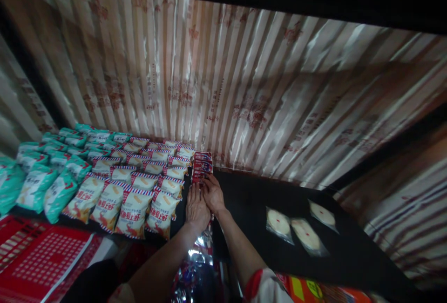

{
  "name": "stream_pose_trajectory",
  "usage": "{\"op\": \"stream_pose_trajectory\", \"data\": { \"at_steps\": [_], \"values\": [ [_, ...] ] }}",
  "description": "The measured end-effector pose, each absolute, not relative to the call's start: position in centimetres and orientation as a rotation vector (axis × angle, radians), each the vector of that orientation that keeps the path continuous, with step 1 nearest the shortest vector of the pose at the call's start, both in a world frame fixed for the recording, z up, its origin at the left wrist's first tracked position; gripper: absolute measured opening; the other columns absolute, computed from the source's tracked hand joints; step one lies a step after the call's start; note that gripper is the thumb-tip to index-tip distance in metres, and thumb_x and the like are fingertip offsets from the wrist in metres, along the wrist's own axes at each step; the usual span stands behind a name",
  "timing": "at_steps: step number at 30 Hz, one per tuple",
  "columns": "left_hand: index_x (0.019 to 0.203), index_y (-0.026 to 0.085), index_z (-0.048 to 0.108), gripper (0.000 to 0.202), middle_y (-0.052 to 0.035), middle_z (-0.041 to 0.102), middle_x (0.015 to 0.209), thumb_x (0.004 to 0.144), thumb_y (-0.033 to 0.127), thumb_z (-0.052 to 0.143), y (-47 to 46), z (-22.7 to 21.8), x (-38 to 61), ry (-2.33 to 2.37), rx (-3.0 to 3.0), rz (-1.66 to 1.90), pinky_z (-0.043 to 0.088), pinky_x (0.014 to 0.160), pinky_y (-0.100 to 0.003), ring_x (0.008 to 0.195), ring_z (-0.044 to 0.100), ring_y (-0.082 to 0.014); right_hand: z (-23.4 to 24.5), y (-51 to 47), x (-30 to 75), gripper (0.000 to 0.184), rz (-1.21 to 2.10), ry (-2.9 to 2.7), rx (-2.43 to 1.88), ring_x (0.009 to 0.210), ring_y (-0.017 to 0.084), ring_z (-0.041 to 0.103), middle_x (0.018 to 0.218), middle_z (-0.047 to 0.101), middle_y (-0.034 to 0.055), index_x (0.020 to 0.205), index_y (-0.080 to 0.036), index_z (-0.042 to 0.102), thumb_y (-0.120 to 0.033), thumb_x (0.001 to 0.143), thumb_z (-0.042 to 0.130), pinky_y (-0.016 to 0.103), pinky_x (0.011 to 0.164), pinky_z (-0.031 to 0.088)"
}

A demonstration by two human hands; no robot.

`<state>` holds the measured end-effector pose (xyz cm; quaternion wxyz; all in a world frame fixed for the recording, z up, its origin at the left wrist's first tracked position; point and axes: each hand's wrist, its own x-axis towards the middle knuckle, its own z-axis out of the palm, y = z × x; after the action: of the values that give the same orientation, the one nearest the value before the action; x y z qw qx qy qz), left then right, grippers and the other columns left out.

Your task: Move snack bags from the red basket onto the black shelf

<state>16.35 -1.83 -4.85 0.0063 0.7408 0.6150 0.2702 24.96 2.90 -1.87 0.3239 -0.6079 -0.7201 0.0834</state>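
while the left hand (pixel 198 207) lies with straight fingers on the strip of red packets (pixel 202 163), the right hand (pixel 214 194) rests on it too; whether either one pinches it, i cannot tell. the strip lies on the black shelf (pixel 242 205), beside snack bags (pixel 134 212).

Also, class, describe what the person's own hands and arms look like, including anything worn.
Both the left hand and right hand are ungloved, with bare forearms. The right sleeve is whitish with a red cuff; only a dim, pale edge of the left sleeve shows.
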Motion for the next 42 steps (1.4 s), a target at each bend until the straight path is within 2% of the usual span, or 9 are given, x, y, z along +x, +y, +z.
{"op": "stream_pose_trajectory", "data": {
  "at_steps": [3,10,16,22,27,33,42],
  "values": [
    [0.13,0.007,0.047,0.048,-0.0174,0.047,0.136,0.083,0.014,0.038,-2.8,-4.3,16.1,1.909,2.311,0.807,0.031,0.108,-0.044,0.131,0.035,-0.0275,-1.6,1.7,24.6,0.034,0.24,-1.827,-1.628,0.116,0.02,0.053,0.118,0.062,0.0109,0.104,-0.015,0.069,-0.015,0.082,0.043,0.033,0.101,0.041],
    [0.128,0.005,0.049,0.045,-0.0163,0.05,0.133,0.085,0.014,0.038,-5.8,-2.2,14.9,1.838,2.28,0.703,0.031,0.108,-0.039,0.127,0.041,-0.0256,-0.9,-2.0,23.8,0.032,0.272,-1.783,-1.684,0.104,0.018,0.059,0.106,0.068,0.0096,0.098,-0.015,0.07,-0.014,0.082,0.043,0.029,0.096,0.043],
    [0.117,0.009,0.057,0.036,-0.0119,0.06,0.119,0.087,0.014,0.037,-8.2,-0.5,13.9,1.793,2.296,0.72,0.036,0.102,-0.037,0.115,0.05,-0.0229,-0.5,-5.5,23.0,0.033,0.289,-1.738,-1.703,0.1,0.018,0.061,0.103,0.069,0.0108,0.1,-0.014,0.069,-0.013,0.081,0.042,0.028,0.092,0.045],
    [0.108,0.012,0.059,0.029,-0.0093,0.063,0.106,0.087,0.015,0.039,-10.8,0.2,12.8,1.744,2.315,0.822,0.042,0.093,-0.035,0.102,0.054,-0.022,0.0,-8.6,22.0,0.034,0.291,-1.726,-1.669,0.098,0.019,0.061,0.102,0.069,0.0108,0.097,-0.013,0.07,-0.013,0.079,0.041,0.029,0.093,0.045],
    [0.103,0.014,0.06,0.025,-0.0081,0.064,0.101,0.088,0.016,0.039,-13.3,0.0,11.6,1.75,2.303,0.845,0.044,0.087,-0.033,0.094,0.054,-0.0211,0.3,-11.2,20.8,0.035,0.335,-1.736,-1.627,0.097,0.019,0.062,0.102,0.069,0.0088,0.1,-0.016,0.068,-0.013,0.079,0.04,0.031,0.092,0.046],
    [0.088,0.018,0.061,0.018,-0.0044,0.064,0.088,0.088,0.019,0.043,-16.2,-0.9,9.7,1.777,2.263,0.822,0.044,0.079,-0.03,0.086,0.054,-0.02,-0.2,-14.6,18.9,0.038,0.39,-1.75,-1.622,0.099,0.018,0.062,0.106,0.068,0.0088,0.104,-0.016,0.066,-0.011,0.079,0.038,0.028,0.092,0.045],
    [0.09,0.018,0.061,0.021,-0.0042,0.064,0.087,0.089,0.016,0.04,-19.6,-4.2,6.9,1.808,2.196,0.641,0.044,0.079,-0.026,0.087,0.057,-0.017,-2.4,-18.9,15.9,0.035,0.534,-1.791,-1.691,0.091,0.018,0.064,0.096,0.07,0.0084,0.1,-0.015,0.066,-0.011,0.081,0.037,0.026,0.086,0.046]
  ]
}}
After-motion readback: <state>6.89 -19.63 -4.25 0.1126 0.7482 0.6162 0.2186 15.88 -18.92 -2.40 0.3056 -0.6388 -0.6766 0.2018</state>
